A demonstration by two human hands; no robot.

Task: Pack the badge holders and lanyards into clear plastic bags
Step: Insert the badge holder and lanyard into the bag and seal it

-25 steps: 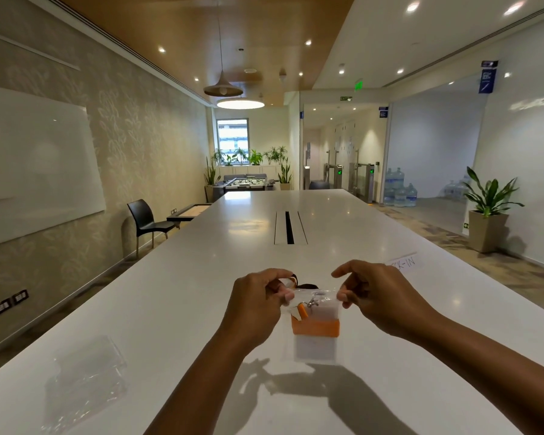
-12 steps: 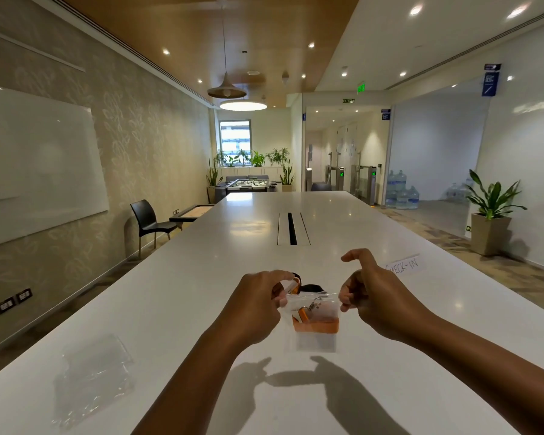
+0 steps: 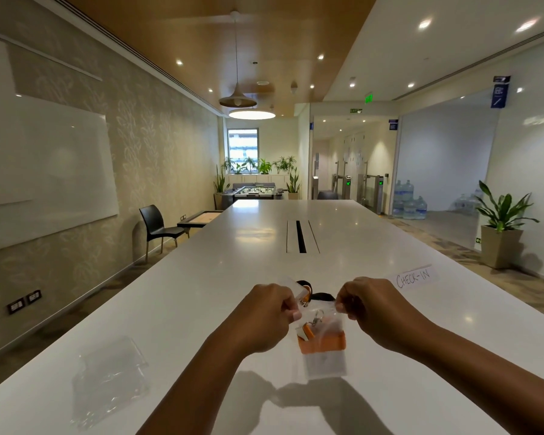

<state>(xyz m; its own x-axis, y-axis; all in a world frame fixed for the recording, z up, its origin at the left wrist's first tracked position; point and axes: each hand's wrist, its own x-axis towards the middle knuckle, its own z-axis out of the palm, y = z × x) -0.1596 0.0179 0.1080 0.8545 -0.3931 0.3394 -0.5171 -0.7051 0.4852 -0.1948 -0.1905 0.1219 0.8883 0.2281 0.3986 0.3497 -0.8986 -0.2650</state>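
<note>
Above the white table [image 3: 201, 309] I hold a small clear plastic bag [image 3: 325, 362] by its top edge. My left hand [image 3: 264, 315] pinches the left corner and my right hand [image 3: 371, 306] pinches the right corner. Inside the bag sit an orange badge holder [image 3: 327, 342] and a metal lanyard clip [image 3: 318, 317]. Behind my hands lie a black lanyard [image 3: 322, 297] and part of another orange piece [image 3: 308, 291], mostly hidden.
A pile of empty clear bags [image 3: 110, 378] lies at the near left of the table. A paper sign reading CHECK-IN [image 3: 415, 277] lies to the right. A cable slot [image 3: 301, 237] runs along the table's middle. A black chair [image 3: 157, 226] stands by the left wall.
The right hand dropped its raised thumb and closed on the bag's right top corner. Both hands now hold the bag slightly farther from the table's near edge.
</note>
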